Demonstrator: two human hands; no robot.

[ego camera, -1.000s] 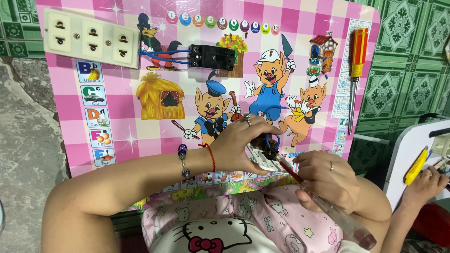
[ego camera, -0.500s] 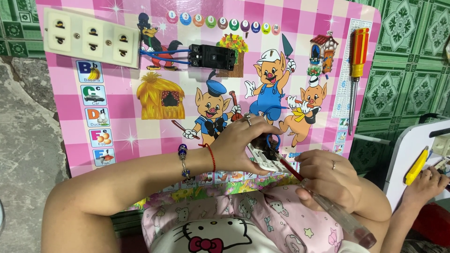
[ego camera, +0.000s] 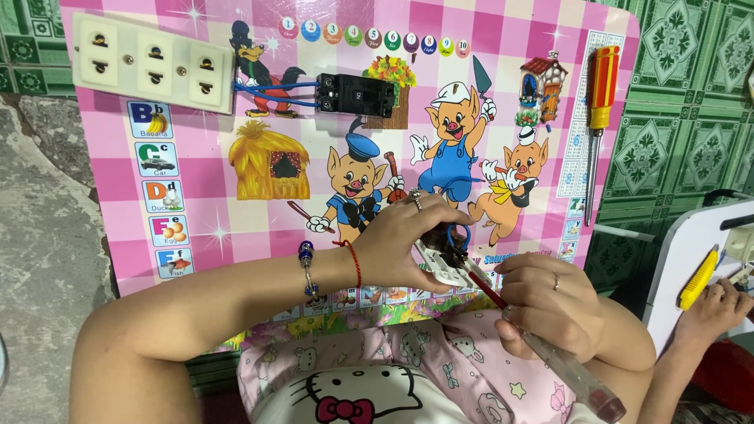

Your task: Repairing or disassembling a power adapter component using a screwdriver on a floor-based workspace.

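My left hand point(ego camera: 408, 239) grips a small white electrical switch part point(ego camera: 440, 263) with blue wire on it, held over the near edge of a pink cartoon board point(ego camera: 236, 228). My right hand point(ego camera: 550, 306) is closed around a screwdriver with a clear handle and red shaft point(ego camera: 569, 373); its tip touches the white part. A white triple socket strip point(ego camera: 153, 67) sits at the board's top left, joined by blue and red wires to a black breaker point(ego camera: 355, 94).
A red and yellow screwdriver point(ego camera: 601, 106) lies along the board's right side. Another person's hand point(ego camera: 719, 302) holds a yellow tool point(ego camera: 699, 279) over a white board at the right. Green patterned tiles surround the area; grey concrete lies left.
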